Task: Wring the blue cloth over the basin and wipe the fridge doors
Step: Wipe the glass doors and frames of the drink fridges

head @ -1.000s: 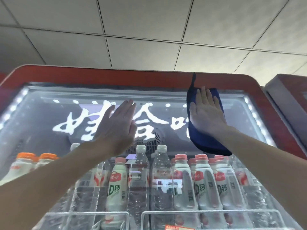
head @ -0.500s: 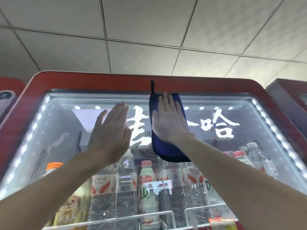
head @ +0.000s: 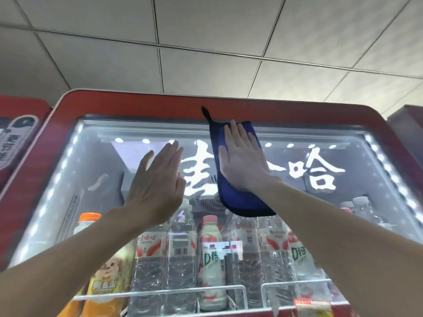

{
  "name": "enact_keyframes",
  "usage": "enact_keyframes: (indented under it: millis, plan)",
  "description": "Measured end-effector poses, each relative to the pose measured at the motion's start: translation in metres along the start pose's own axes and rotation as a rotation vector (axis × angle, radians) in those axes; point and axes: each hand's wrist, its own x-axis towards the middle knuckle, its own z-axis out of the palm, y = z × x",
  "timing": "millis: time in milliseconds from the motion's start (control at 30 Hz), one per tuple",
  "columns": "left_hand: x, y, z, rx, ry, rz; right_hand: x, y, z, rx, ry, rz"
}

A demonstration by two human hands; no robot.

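Observation:
The blue cloth (head: 238, 200) lies flat against the upper glass of the red-framed fridge door (head: 96, 170), its hanging loop pointing up onto the red frame. My right hand (head: 240, 161) presses the cloth to the glass with straight fingers. My left hand (head: 158, 181) is raised flat just left of it, fingers straight, against or close to the glass; contact is unclear. The basin is out of view.
Behind the glass stand several drink bottles (head: 210, 255) on a wire shelf (head: 160, 294). White lettering (head: 313, 172) and LED strips run around the glass. Another red fridge (head: 16, 143) adjoins on the left and one on the right (head: 405, 120). Ceiling tiles fill the top.
My right hand slid the cloth leftward across the top of the glass, from near the right edge to the middle. My left hand stayed raised and flat beside it.

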Motion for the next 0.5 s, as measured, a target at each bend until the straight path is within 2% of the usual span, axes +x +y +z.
enact_keyframes:
  millis: [200, 500]
  plan:
    - [-0.002, -0.002, -0.005, 0.005, 0.013, 0.003, 0.001, 0.055, -0.009, -0.044, 0.007, 0.107]
    - [-0.019, -0.043, -0.017, 0.005, 0.041, 0.043, 0.009, 0.028, 0.001, -0.061, 0.036, 0.214]
